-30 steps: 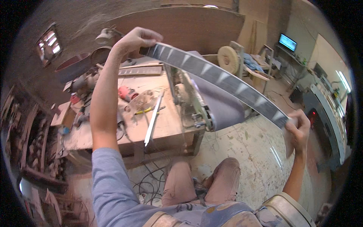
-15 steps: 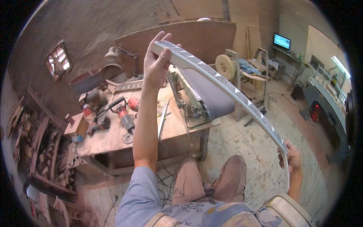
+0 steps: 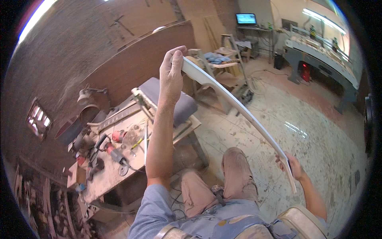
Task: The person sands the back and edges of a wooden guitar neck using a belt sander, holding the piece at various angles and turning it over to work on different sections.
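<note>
A long, curved, pale strip (image 3: pixel 238 105) slants across the view from upper middle to lower right, held up in the air. My left hand (image 3: pixel 172 75) is closed around its wider upper end. Near the lower end my right hand (image 3: pixel 293 165) grips it, and a short tip sticks out below the fingers. The strip's smooth pale side faces me, with a thin bright line along its upper edge. Behind my left forearm is a wide grey abrasive belt (image 3: pixel 186 109) on a machine at the workbench's edge.
The workbench (image 3: pixel 129 157) at left holds a red angle grinder (image 3: pixel 115 154), a cordless drill (image 3: pixel 94 169) and a slotted wooden rail (image 3: pixel 119 116). A desk lamp (image 3: pixel 84 96) stands behind. A wooden stand (image 3: pixel 229 63) carries blue cloth. Farther right are a monitor (image 3: pixel 246 18) and a long machine (image 3: pixel 320 55).
The view has swung right. The strip has been turned, so its grey-and-white patterned edge no longer shows and its plain side does. Both hands still grip it.
</note>
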